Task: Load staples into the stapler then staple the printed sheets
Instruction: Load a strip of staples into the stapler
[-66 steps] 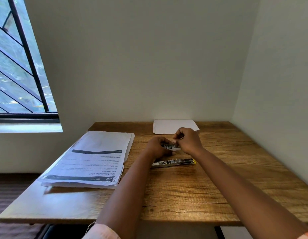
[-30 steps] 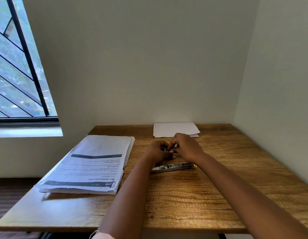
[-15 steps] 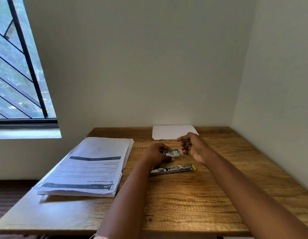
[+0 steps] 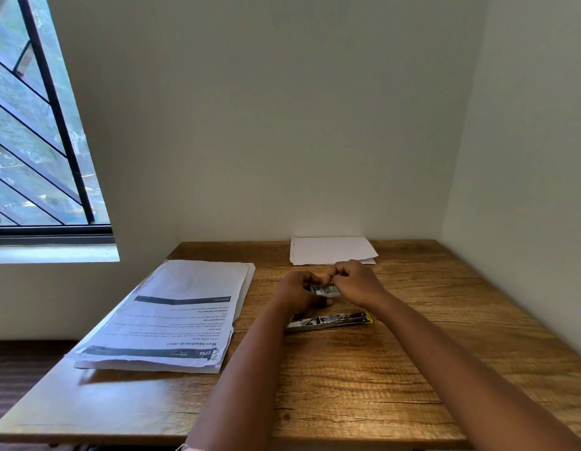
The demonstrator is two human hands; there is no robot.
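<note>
Wooden table is your landmark. Printed sheets lie on its left half, a thick stack, long side running away from you. A smaller pile of blank paper sits at the table's far edge, centre.

Stapler lies opened out flat near the table's middle, long axis running left to right, yellow tip to the right. It sits just on your side of both hands, touching neither. Your left hand is slightly nearer its left end; your right forearm passes close above the yellow tip.

Left hand, fingers curled, holds a small staple box above the table, just beyond the stapler. Right hand, fingers curled in, pinches at the box's top edge. Whether a strip of staples is already between those fingertips you cannot tell; the view is too small there.

Judgement: the staples are not yet in the stapler. The coming move is short, back toward you and down, with the strip turned to match that left-right channel.
</note>
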